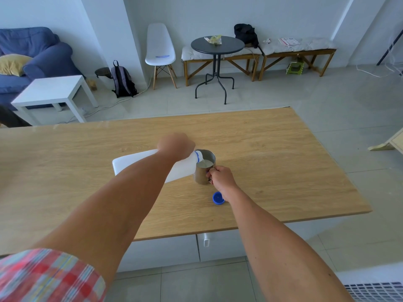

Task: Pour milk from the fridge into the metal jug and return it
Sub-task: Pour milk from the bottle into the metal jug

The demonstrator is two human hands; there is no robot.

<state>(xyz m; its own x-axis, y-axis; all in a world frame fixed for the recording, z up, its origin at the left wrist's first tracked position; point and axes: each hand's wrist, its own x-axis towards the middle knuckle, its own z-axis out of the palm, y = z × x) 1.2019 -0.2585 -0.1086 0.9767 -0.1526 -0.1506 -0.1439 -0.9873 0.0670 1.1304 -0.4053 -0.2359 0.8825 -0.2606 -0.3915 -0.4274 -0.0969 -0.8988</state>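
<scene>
Head view, milk bottle (139, 164) tipped, neck rightward

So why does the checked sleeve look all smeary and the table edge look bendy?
In the head view, the checked sleeve sits very close to the lens at the corner, so it is blurred; the wide-angle lens bows the wooden table edges; the milk bottle and metal jug at the centre stay sharp.

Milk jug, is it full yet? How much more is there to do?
Done: the blue cap is off, lying on the table. Happening now: the left hand tips the milk bottle into the metal jug, steadied by the right hand; it's partly filled. Left: recap and return to the fridge.
</scene>
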